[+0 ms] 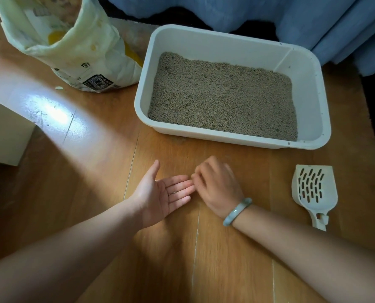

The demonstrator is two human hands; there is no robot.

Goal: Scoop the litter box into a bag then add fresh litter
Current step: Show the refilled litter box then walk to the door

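- White rectangular plastic litter box, filled with grey granules, sits beyond both hands; its near rim is apart from the fingertips, bare wooden floor between.
- White slotted plastic scoop lies on the floor, right of the right hand, well apart, untouched.
- Open cream litter bag stands far beyond the left hand.
- Left hand: palm up, fingers spread flat, holding nothing.
- Right hand: palm down, fingers loosely curled, empty, touching the left fingertips; pale green bangle on its wrist.
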